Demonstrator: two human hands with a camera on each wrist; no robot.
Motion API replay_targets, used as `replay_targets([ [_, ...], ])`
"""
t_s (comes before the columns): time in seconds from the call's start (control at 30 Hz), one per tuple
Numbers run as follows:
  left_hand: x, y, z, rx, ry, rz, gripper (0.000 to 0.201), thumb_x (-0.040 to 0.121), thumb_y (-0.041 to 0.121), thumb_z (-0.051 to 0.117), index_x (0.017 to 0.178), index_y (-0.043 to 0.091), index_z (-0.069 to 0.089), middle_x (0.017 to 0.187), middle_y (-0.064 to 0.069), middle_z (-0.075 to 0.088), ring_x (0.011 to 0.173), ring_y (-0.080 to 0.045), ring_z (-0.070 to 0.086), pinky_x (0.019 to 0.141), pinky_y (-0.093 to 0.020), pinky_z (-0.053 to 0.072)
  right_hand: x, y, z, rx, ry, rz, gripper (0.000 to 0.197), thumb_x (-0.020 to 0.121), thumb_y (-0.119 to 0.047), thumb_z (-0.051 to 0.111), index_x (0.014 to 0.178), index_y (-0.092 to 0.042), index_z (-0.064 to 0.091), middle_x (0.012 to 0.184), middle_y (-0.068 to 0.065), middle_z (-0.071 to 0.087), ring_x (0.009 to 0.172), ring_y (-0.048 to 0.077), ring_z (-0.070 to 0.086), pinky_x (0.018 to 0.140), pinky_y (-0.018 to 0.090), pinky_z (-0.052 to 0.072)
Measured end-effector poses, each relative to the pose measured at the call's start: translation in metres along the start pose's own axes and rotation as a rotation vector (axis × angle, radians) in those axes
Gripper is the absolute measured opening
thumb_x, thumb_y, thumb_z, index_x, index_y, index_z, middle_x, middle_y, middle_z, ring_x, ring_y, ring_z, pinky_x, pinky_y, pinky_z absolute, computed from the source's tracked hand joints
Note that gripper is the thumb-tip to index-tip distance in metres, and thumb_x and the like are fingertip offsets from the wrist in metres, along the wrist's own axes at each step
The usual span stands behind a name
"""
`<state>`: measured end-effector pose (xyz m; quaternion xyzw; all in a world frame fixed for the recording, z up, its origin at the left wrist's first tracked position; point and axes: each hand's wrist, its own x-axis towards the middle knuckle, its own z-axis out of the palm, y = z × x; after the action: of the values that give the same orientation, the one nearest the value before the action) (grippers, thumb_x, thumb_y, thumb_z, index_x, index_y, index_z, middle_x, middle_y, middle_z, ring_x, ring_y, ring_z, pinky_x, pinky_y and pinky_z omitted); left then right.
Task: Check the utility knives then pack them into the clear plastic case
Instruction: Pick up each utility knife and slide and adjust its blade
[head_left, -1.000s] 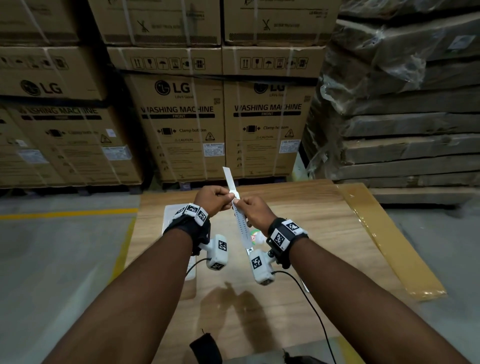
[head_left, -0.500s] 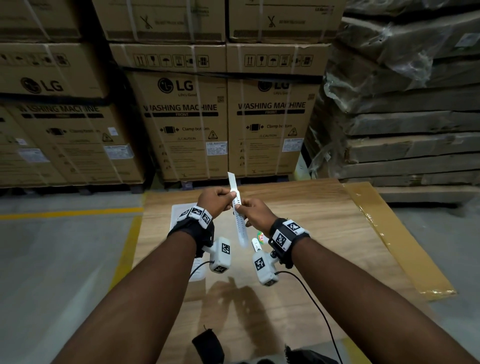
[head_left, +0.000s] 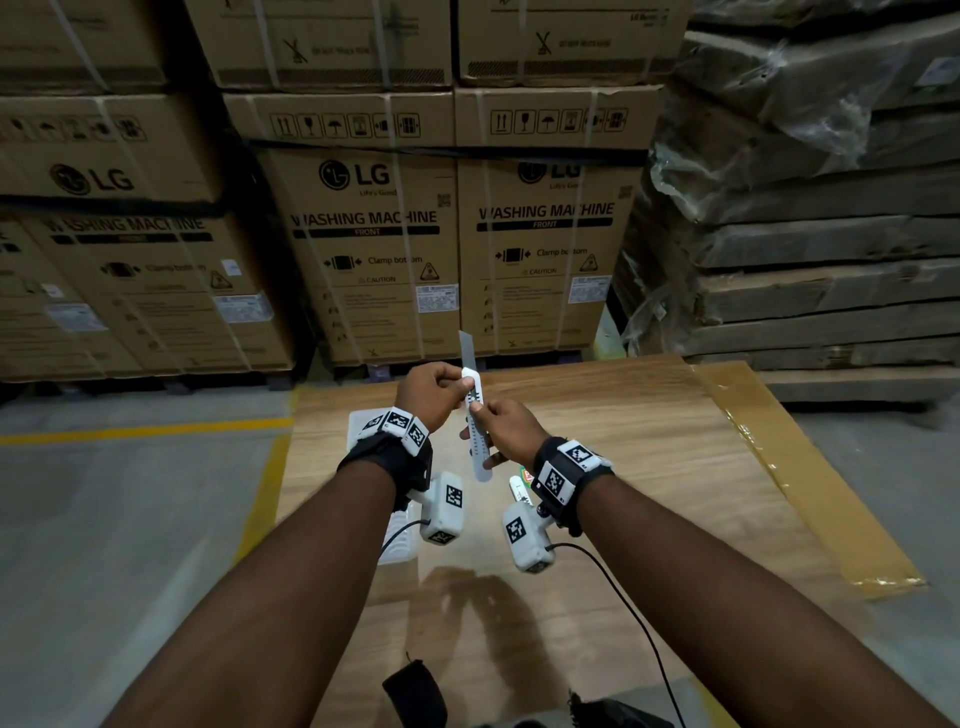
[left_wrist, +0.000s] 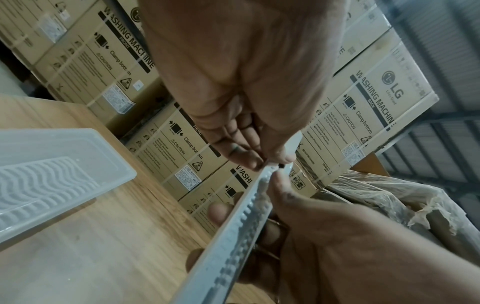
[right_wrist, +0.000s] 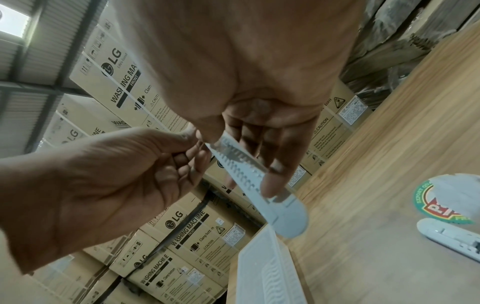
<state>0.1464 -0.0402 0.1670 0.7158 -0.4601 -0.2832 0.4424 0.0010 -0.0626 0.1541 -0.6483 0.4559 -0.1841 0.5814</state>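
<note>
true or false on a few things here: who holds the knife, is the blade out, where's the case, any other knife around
1. Both hands hold the utility knife. True: the left hand pinches its top, the right hand grips its body.
2. Its blade is fully retracted. False: the blade sticks out above the handle.
3. The clear plastic case lies on the wooden table. True.
4. The held knife is the only one. False: a second knife lies on the table.

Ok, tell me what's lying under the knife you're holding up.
Below the raised utility knife, held by the left hand and right hand, lie the wooden table, a second knife and a round sticker. The wrists cover most of the clear case.
</note>
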Motion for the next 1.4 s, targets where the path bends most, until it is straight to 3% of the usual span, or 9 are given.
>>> replay_targets([
  [0.23, -0.003, 0.0, 0.011, -0.005, 0.052, 0.015, 0.01, 0.084, 0.021, 0.073, 0.092, 0.015, 0.074, 0.079, -0.003, 0.074, 0.073, -0.015, 0.071, 0.077, -0.034, 0.059, -0.002, 0.001, -0.004, -0.058, 0.061, -0.014, 0.027, 0.102, -0.036, 0.045, 0.1, -0.015, 0.063, 0.093, 0.01, 0.074, 0.075, 0.022, 0.067, 0.062, 0.041, 0.06],
  [0.4, -0.008, 0.002, 0.021, -0.046, 0.074, 0.006, 0.013, 0.085, 0.016, 0.073, 0.095, 0.008, 0.073, 0.081, -0.007, 0.073, 0.064, -0.009, 0.066, 0.071, -0.026, 0.058, -0.002, 0.005, -0.009, -0.084, 0.091, -0.016, 0.023, 0.102, -0.028, 0.048, 0.094, -0.014, 0.064, 0.088, 0.01, 0.074, 0.069, 0.022, 0.065, 0.052, 0.031, 0.055],
  [0.57, -0.01, 0.001, 0.027, -0.072, 0.053, -0.022, 0.013, 0.085, 0.013, 0.072, 0.096, 0.007, 0.073, 0.079, -0.008, 0.072, 0.064, -0.01, 0.066, 0.07, -0.026, 0.057, -0.001, 0.014, -0.015, -0.154, 0.116, -0.035, 0.013, 0.095, -0.014, 0.055, 0.096, -0.018, 0.068, 0.089, 0.004, 0.076, 0.076, 0.015, 0.067, 0.061, 0.025, 0.05],
  [0.67, -0.008, -0.001, 0.027, -0.079, 0.022, -0.064, 0.017, 0.086, 0.016, 0.072, 0.099, 0.006, 0.073, 0.081, -0.008, 0.072, 0.067, -0.014, 0.067, 0.077, -0.032, 0.059, -0.004, 0.014, -0.013, -0.129, 0.076, -0.028, 0.012, 0.097, -0.014, 0.054, 0.1, -0.018, 0.065, 0.09, 0.005, 0.075, 0.072, 0.022, 0.066, 0.05, 0.027, 0.051],
  [0.77, -0.005, 0.0, 0.025, -0.06, -0.013, -0.081, 0.016, 0.086, 0.021, 0.071, 0.097, 0.01, 0.074, 0.084, -0.006, 0.074, 0.076, -0.019, 0.071, 0.082, -0.037, 0.06, -0.004, 0.013, -0.01, -0.069, 0.039, -0.021, 0.019, 0.099, -0.019, 0.051, 0.111, -0.011, 0.063, 0.092, 0.004, 0.073, 0.085, 0.028, 0.07, 0.054, 0.034, 0.056],
  [0.87, -0.003, -0.001, 0.024, 0.0, -0.018, -0.048, 0.012, 0.085, 0.026, 0.069, 0.083, 0.016, 0.074, 0.079, -0.005, 0.075, 0.077, -0.02, 0.072, 0.081, -0.043, 0.059, -0.006, 0.008, -0.01, -0.038, 0.055, -0.013, 0.027, 0.1, -0.027, 0.051, 0.115, -0.01, 0.064, 0.094, 0.004, 0.074, 0.09, 0.027, 0.069, 0.059, 0.036, 0.059],
  [1.03, 0.0, -0.002, 0.021, -0.081, 0.014, -0.052, 0.005, 0.085, 0.023, 0.071, 0.082, 0.02, 0.073, 0.077, -0.003, 0.073, 0.072, -0.017, 0.071, 0.081, -0.043, 0.06, -0.01, 0.008, -0.014, -0.021, 0.042, 0.064, 0.042, 0.1, -0.041, 0.048, 0.107, -0.004, 0.066, 0.096, 0.013, 0.073, 0.077, 0.019, 0.068, 0.057, 0.038, 0.059],
  [1.2, -0.002, -0.001, 0.027, -0.125, -0.002, -0.057, 0.014, 0.088, 0.015, 0.068, 0.098, 0.006, 0.072, 0.086, -0.013, 0.074, 0.06, -0.007, 0.065, 0.074, -0.031, 0.061, -0.006, 0.012, -0.015, -0.103, 0.093, 0.054, 0.039, 0.101, -0.039, 0.046, 0.101, -0.006, 0.066, 0.093, 0.013, 0.074, 0.063, 0.018, 0.064, 0.056, 0.038, 0.059],
  [1.4, 0.0, -0.001, 0.028, -0.142, -0.017, -0.073, 0.02, 0.09, 0.013, 0.066, 0.105, 0.0, 0.07, 0.088, -0.011, 0.072, 0.066, -0.007, 0.066, 0.059, -0.013, 0.055, -0.003, 0.013, -0.01, -0.173, 0.17, 0.029, 0.035, 0.101, -0.036, 0.047, 0.091, -0.009, 0.067, 0.082, 0.007, 0.075, 0.057, 0.014, 0.061, 0.055, 0.026, 0.046],
])
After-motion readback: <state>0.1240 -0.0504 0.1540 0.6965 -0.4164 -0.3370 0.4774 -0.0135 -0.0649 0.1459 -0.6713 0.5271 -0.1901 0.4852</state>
